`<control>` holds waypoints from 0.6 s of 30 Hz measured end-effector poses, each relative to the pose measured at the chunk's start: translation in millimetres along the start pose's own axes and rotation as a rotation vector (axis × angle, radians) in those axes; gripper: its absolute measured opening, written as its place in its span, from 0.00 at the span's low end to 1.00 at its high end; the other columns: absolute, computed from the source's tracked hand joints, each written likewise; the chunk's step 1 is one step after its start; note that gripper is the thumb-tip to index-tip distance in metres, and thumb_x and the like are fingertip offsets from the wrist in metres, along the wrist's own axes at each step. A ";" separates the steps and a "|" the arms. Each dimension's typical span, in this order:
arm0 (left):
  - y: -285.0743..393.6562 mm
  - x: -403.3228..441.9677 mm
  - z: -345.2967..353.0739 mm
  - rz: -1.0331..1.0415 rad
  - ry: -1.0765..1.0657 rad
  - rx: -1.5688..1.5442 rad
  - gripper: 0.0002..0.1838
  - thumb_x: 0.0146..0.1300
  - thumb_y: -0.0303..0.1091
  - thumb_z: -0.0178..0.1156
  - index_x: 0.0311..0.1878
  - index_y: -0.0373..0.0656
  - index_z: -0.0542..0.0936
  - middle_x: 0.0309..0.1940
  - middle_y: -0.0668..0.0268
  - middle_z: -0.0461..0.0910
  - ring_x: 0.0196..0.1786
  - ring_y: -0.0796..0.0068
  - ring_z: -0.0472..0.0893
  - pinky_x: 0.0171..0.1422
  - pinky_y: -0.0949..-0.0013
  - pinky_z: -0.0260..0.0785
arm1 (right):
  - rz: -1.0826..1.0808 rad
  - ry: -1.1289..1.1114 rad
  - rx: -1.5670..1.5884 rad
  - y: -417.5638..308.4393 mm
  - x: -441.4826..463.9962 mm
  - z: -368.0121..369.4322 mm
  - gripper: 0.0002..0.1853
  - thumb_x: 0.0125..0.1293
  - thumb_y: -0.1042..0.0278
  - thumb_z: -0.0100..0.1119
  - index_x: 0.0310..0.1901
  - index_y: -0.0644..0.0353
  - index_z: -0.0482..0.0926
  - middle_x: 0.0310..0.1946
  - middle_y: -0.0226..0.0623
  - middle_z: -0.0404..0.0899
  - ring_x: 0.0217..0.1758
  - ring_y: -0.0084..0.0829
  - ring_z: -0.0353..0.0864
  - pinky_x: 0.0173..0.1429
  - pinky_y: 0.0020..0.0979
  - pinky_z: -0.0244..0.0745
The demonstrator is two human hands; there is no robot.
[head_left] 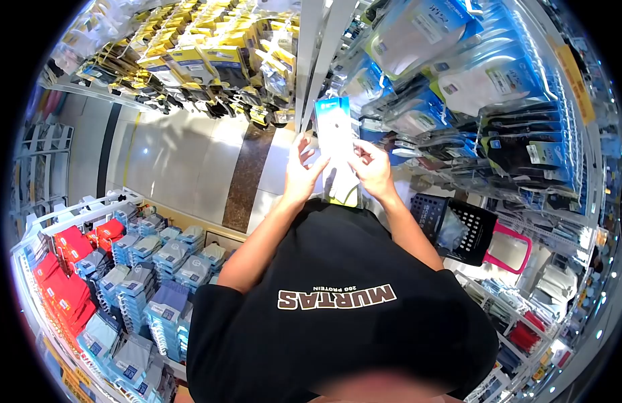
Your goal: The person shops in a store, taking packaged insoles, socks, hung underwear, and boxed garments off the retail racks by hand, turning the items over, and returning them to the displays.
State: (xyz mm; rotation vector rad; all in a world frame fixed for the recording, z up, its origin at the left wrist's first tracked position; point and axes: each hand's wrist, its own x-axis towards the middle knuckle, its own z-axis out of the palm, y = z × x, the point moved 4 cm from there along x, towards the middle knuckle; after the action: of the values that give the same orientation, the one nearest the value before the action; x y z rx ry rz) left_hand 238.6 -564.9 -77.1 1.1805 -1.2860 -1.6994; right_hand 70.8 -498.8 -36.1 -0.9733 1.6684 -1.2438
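Our left hand (pixel 301 172), fingers parted, thumbed one edge of the blue-topped package (pixel 335 129) while our right hand (pixel 373 169) pinched the other, seemingly to steady it ahead of our black shirt (pixel 324 258).

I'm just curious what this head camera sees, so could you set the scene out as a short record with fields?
Setting: looks like a shop
Held item: packet, blue at the top
Left hand: at the packet's left edge, grip unclear
Right hand: pinching the packet's right edge
Clothing: black shirt with lettering
Upper left: hanging yellow packets
Upper right: hanging blue-topped packets
Lower left: folded packs, some red
Right: black basket, pink handle
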 end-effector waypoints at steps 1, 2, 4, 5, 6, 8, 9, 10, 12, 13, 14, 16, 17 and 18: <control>2.1 0.1 4.9 -0.001 -0.101 -0.106 0.38 0.64 0.36 0.67 0.73 0.39 0.59 0.68 0.54 0.65 0.66 0.67 0.69 0.63 0.65 0.70 | -0.071 0.055 -0.167 -11.0 -1.4 4.7 0.18 0.62 0.71 0.66 0.52 0.68 0.79 0.32 0.29 0.80 0.31 0.17 0.75 0.34 0.22 0.72; 4.5 -1.3 9.3 -0.004 -0.202 -0.212 0.39 0.64 0.37 0.67 0.73 0.39 0.58 0.70 0.53 0.61 0.68 0.66 0.67 0.64 0.64 0.69 | -0.130 0.080 -0.236 -22.5 -3.7 12.5 0.18 0.60 0.71 0.67 0.52 0.66 0.80 0.31 0.31 0.79 0.29 0.20 0.75 0.35 0.23 0.73; 21.8 -6.9 15.7 0.031 -0.303 -0.345 0.36 0.66 0.40 0.65 0.72 0.40 0.61 0.65 0.55 0.67 0.63 0.68 0.72 0.61 0.66 0.70 | -0.150 -0.064 -0.263 -42.9 -11.9 31.7 0.23 0.57 0.69 0.69 0.54 0.64 0.79 0.36 0.36 0.78 0.33 0.24 0.76 0.38 0.26 0.74; -3.9 -5.7 15.6 -0.231 -0.357 -0.475 0.28 0.68 0.46 0.60 0.65 0.40 0.68 0.53 0.61 0.76 0.52 0.72 0.77 0.56 0.67 0.72 | -0.219 -0.159 -0.320 -54.3 -16.0 40.0 0.23 0.56 0.69 0.70 0.54 0.64 0.79 0.38 0.36 0.77 0.35 0.23 0.75 0.38 0.25 0.74; -4.5 -6.5 13.5 -0.353 -0.360 -0.644 0.26 0.69 0.48 0.57 0.62 0.40 0.71 0.47 0.64 0.78 0.48 0.74 0.78 0.53 0.67 0.72 | -0.230 -0.234 -0.408 -48.5 -18.4 47.4 0.27 0.52 0.64 0.73 0.54 0.63 0.79 0.42 0.40 0.77 0.37 0.26 0.76 0.41 0.27 0.74; -9.0 -4.9 7.4 -0.510 -0.441 -0.926 0.25 0.71 0.51 0.48 0.56 0.38 0.75 0.43 0.63 0.80 0.43 0.72 0.79 0.49 0.66 0.74 | -0.174 -0.335 -0.203 -41.7 -23.8 48.6 0.24 0.55 0.68 0.73 0.55 0.61 0.80 0.42 0.35 0.80 0.38 0.23 0.77 0.42 0.25 0.74; -2.4 -4.1 2.1 -0.432 -0.388 -0.908 0.23 0.72 0.47 0.47 0.58 0.38 0.74 0.47 0.60 0.81 0.47 0.68 0.81 0.52 0.63 0.75 | -0.109 -0.382 -0.067 -37.1 -23.9 48.0 0.23 0.57 0.70 0.72 0.55 0.61 0.80 0.42 0.33 0.81 0.39 0.21 0.77 0.43 0.25 0.75; 2.8 -4.6 1.6 -0.429 -0.378 -0.935 0.23 0.71 0.46 0.47 0.59 0.37 0.73 0.49 0.59 0.81 0.49 0.66 0.81 0.55 0.61 0.75 | -0.141 -0.308 -0.078 -36.4 -23.7 41.2 0.19 0.60 0.76 0.68 0.54 0.61 0.81 0.39 0.30 0.81 0.38 0.18 0.77 0.43 0.23 0.74; 8.2 -3.8 0.9 -0.399 -0.401 -0.982 0.23 0.71 0.44 0.46 0.60 0.36 0.71 0.53 0.56 0.80 0.55 0.62 0.81 0.63 0.57 0.72 | -0.071 -0.226 0.041 -30.3 -19.8 34.2 0.15 0.63 0.77 0.65 0.53 0.64 0.80 0.37 0.30 0.80 0.37 0.17 0.77 0.42 0.20 0.74; 7.0 -4.2 -0.4 -0.402 -0.390 -0.989 0.23 0.71 0.43 0.46 0.60 0.36 0.71 0.52 0.56 0.80 0.54 0.62 0.81 0.63 0.58 0.72 | -0.036 -0.211 0.073 -28.8 -16.7 28.8 0.14 0.64 0.78 0.64 0.52 0.65 0.80 0.37 0.30 0.80 0.37 0.17 0.77 0.41 0.19 0.74; 6.6 -3.8 -0.1 -0.405 -0.385 -0.995 0.22 0.71 0.42 0.46 0.60 0.36 0.71 0.52 0.56 0.80 0.54 0.63 0.81 0.63 0.58 0.72 | -0.006 -0.224 0.093 -28.0 -14.7 25.9 0.14 0.65 0.77 0.65 0.52 0.65 0.79 0.38 0.30 0.79 0.37 0.17 0.78 0.42 0.20 0.75; 6.4 -2.7 1.9 -0.393 -0.379 -0.976 0.23 0.72 0.44 0.45 0.60 0.36 0.71 0.53 0.57 0.79 0.54 0.63 0.81 0.64 0.58 0.71 | -0.009 -0.210 0.078 -26.4 -14.2 27.0 0.15 0.64 0.77 0.65 0.52 0.65 0.79 0.38 0.30 0.79 0.37 0.17 0.77 0.41 0.20 0.74; 4.6 -2.4 2.0 -0.376 -0.378 -0.949 0.24 0.74 0.46 0.43 0.61 0.36 0.71 0.54 0.57 0.79 0.55 0.63 0.80 0.64 0.58 0.70 | -0.013 -0.199 0.070 -26.6 -13.6 28.6 0.15 0.64 0.77 0.65 0.52 0.65 0.79 0.38 0.30 0.79 0.37 0.17 0.77 0.41 0.19 0.74; 9.2 -2.4 3.2 -0.359 -0.380 -0.920 0.26 0.75 0.49 0.42 0.61 0.36 0.70 0.54 0.57 0.78 0.56 0.63 0.79 0.65 0.58 0.69 | -0.075 -0.169 -0.008 -30.5 -13.0 31.8 0.17 0.62 0.75 0.68 0.52 0.65 0.79 0.38 0.30 0.79 0.38 0.18 0.77 0.41 0.18 0.74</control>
State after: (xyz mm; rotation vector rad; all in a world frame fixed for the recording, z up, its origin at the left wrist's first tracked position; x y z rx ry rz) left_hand 236.5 -564.2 -67.4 0.5504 -0.3330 -2.4580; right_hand 108.2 -504.1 -9.9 -1.1227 1.5198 -1.1696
